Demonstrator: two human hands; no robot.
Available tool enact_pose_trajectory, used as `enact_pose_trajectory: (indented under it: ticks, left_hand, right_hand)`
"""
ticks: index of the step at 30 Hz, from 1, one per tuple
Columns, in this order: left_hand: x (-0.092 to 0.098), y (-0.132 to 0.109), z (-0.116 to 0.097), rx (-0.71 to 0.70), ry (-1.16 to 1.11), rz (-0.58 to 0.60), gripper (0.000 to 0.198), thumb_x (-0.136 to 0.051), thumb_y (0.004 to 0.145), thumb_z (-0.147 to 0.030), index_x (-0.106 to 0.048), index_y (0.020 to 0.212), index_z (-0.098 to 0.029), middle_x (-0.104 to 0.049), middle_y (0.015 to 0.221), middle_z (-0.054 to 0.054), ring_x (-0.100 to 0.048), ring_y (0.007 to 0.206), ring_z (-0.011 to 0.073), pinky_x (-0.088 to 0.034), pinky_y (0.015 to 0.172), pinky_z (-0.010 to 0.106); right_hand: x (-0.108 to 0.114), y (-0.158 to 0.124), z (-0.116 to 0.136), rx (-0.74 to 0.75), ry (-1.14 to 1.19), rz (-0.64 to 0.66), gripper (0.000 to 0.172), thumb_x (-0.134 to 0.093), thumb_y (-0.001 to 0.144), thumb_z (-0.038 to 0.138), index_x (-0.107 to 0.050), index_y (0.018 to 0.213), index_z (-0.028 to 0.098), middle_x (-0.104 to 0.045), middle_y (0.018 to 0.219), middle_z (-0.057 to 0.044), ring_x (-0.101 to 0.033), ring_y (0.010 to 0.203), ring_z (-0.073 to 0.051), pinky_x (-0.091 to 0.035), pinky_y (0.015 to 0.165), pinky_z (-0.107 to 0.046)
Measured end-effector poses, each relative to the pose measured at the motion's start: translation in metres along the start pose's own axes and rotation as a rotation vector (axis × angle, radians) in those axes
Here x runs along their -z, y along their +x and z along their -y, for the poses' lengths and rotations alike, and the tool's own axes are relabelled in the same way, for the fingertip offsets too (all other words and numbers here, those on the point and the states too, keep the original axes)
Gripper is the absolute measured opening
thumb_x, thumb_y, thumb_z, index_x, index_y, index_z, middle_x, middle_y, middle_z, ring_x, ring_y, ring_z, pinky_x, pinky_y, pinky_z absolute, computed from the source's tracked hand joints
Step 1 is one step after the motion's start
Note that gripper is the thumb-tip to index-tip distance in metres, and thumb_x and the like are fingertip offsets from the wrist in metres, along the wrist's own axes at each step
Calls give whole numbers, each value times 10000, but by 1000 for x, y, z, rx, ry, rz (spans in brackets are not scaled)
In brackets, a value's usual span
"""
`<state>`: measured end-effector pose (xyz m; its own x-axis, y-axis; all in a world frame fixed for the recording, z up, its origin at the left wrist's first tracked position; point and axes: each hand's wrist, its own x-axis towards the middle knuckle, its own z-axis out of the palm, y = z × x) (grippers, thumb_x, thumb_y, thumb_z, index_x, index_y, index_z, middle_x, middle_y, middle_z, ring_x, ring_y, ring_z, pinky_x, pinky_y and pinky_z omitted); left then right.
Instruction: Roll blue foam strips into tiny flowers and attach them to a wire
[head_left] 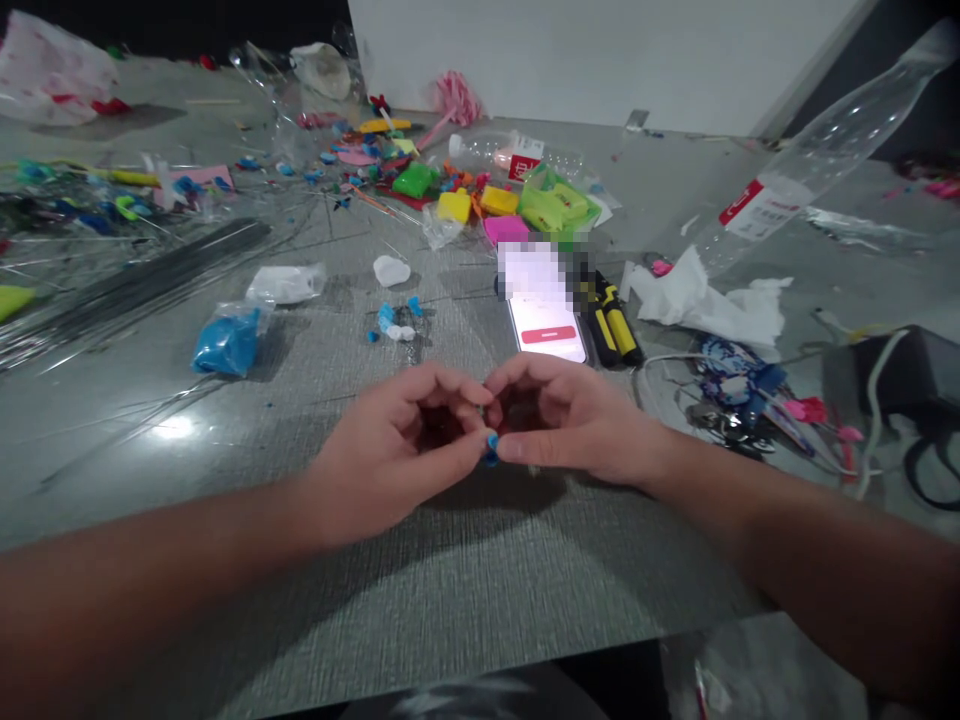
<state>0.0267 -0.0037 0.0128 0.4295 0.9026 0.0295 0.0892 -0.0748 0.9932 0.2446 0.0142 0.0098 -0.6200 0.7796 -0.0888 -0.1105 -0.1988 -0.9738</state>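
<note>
Both my hands meet above the near part of the grey table [480, 600]. A small blue piece of modelling clay [492, 448] sits between the thumb tips. My left hand [405, 440] pinches it from the left, thumb against curled fingers. From the right, my right hand [570, 420] closes on the same piece, its thumb touching it. The curled fingers hide part of the clay's back. Farther off lie small blue and white clay bits [388, 320], a white clay lump [391, 270] and a bag of blue clay [227, 342].
A lit phone [551, 335] and yellow-black pliers-like tools [616, 325] lie beyond my right hand. Crumpled tissue [705, 300], a plastic bottle [810, 150] and a black adapter [907, 385] are at right. Dark thin wires [172, 270] spread on the left; colourful clay packets [555, 205] lie behind.
</note>
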Motion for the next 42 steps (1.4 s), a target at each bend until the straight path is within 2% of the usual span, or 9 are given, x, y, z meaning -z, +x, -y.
enact_pose_trajectory:
  ticks: [4,8,15,19,23,27,32,38,42]
  left_hand:
    - [-1,3,1,23,14,-63,160,-703,870,-168,-581,972,-187,-636,824,-34,-567,600,62,-461,485,155]
    - [-1,4,2,56,55,-49,136,-700,880,-192,-577,939,-184,-619,807,-35,-544,585,60,-452,491,165]
    - [2,3,4,54,177,-42,132,-672,913,-272,-602,990,-190,-643,841,-13,-584,646,97,-462,535,203]
    - [8,8,1,-34,449,68,90,-621,920,-256,-634,983,-193,-662,819,-6,-602,685,132,-464,611,258]
    - [14,13,-1,-173,731,224,108,-620,830,-147,-644,930,-180,-636,816,3,-577,717,154,-416,645,287]
    - [17,14,2,-227,765,375,160,-633,791,-140,-662,945,-167,-629,929,43,-604,801,184,-460,714,312]
    - [19,15,3,-214,778,483,229,-637,873,-229,-705,1088,-196,-660,1078,74,-644,959,228,-496,830,349]
    - [17,13,8,-216,805,390,174,-683,899,-347,-721,969,-192,-666,945,52,-630,818,196,-469,697,311]
    - [14,13,9,-191,786,380,117,-667,916,-285,-726,956,-192,-664,901,31,-613,777,166,-456,673,285]
  right_hand:
    - [0,-1,-3,47,-18,-92,217,-798,842,228,-673,1007,161,-651,855,-7,-603,756,-95,-502,669,-213]
    - [-3,-4,-4,63,-126,-115,181,-769,875,283,-695,976,152,-651,808,-12,-583,701,-98,-484,612,-215]
    - [-8,-7,-1,135,-222,-148,121,-728,895,244,-681,945,144,-630,784,1,-565,646,-79,-477,563,-192]
    - [-8,-7,1,171,-277,-165,83,-699,906,218,-672,931,144,-624,769,3,-552,636,-82,-454,534,-195]
    - [-7,-6,2,269,-392,-150,33,-689,905,170,-706,921,145,-659,819,-13,-583,691,-89,-468,579,-207]
    - [-5,-5,2,334,-455,-97,65,-713,892,187,-730,932,139,-682,847,-33,-621,724,-110,-477,593,-229]
    - [-3,-9,6,296,-419,-43,76,-693,895,216,-713,929,152,-682,860,-40,-619,736,-122,-485,606,-246]
    - [-3,-11,7,310,-368,-48,89,-669,907,223,-701,877,146,-654,808,-37,-587,711,-122,-459,601,-259]
    - [-2,-11,7,302,-341,-47,114,-658,918,238,-684,864,142,-634,797,-35,-574,699,-123,-446,582,-257]
